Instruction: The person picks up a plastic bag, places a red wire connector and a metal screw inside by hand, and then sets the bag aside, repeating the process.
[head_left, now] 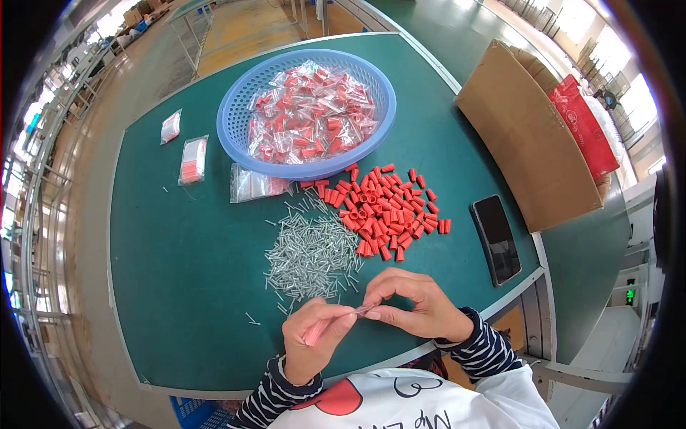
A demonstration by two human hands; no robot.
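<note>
My left hand is closed around small clear zip bags with pink stripes, partly hidden by the fingers. With thumb and forefinger, my right hand pinches the edge of a clear plastic bag where both hands meet. Just beyond my hands lies a loose heap of silver screws. To its right is a pile of red wire connector caps. Behind them stands a blue perforated basket, filled with small clear bags that have red caps inside.
A pack of clear bags lies against the basket's near side. Two more packs, one striped and one smaller, lie on the left of the green table. A black phone and a cardboard box are on the right.
</note>
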